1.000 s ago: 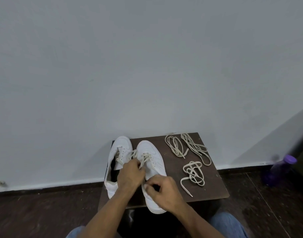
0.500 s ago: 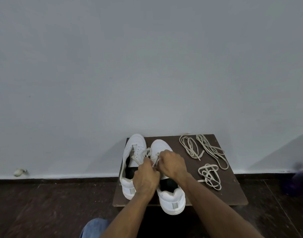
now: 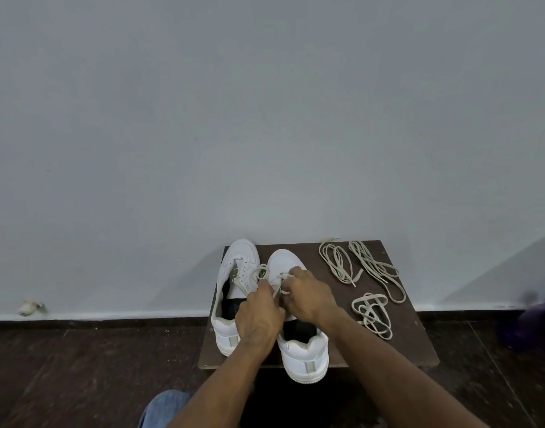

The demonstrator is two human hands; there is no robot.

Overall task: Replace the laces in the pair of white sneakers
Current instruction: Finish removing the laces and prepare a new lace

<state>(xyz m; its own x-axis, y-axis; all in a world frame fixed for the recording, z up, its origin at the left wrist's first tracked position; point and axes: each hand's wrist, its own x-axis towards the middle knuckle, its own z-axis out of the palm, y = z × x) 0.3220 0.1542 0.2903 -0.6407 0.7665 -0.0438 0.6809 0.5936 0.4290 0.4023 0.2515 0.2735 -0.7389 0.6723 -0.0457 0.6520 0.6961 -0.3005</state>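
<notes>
While curled, both hands (image 3: 283,307) on lace (image 3: 284,278).

Wall (image 3: 265,118): a plain pale grey surface is seen filling the upper view.
Floor (image 3: 79,375): dark brown tiles are seen below a dark skirting strip.
Small table (image 3: 419,344): a dark brown top is set against the wall.
Crumpled scrap (image 3: 30,307): seen at the wall's foot, far left.
Purple object (image 3: 531,319): blurred, at the right edge on the floor.
Denim knee (image 3: 163,409): seen at the bottom edge.
</notes>
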